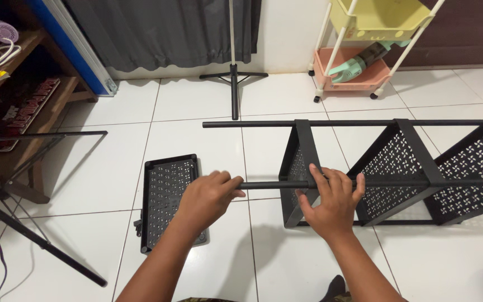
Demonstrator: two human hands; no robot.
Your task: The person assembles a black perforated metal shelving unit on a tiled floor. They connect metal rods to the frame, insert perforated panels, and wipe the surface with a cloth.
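At six o'clock, the left hand (pixel 209 197) is clamping the black pole (pixel 275 184) end while the right hand (pixel 334 200) is curling over it beside the perforated shelf (pixel 297 168); keeping it level looks wise.

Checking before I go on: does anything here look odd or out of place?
One black perforated tray lies loose and flat on the floor tiles, apart from the rack lying on its side. Both hands, left hand and right hand, grip its pole.

The single head-worn camera is looking steeply down and forward from above the person's forearms, sitting close over the white tiled floor (pixel 197 106) and facing the grey curtain (pixel 157 31) at the far wall.
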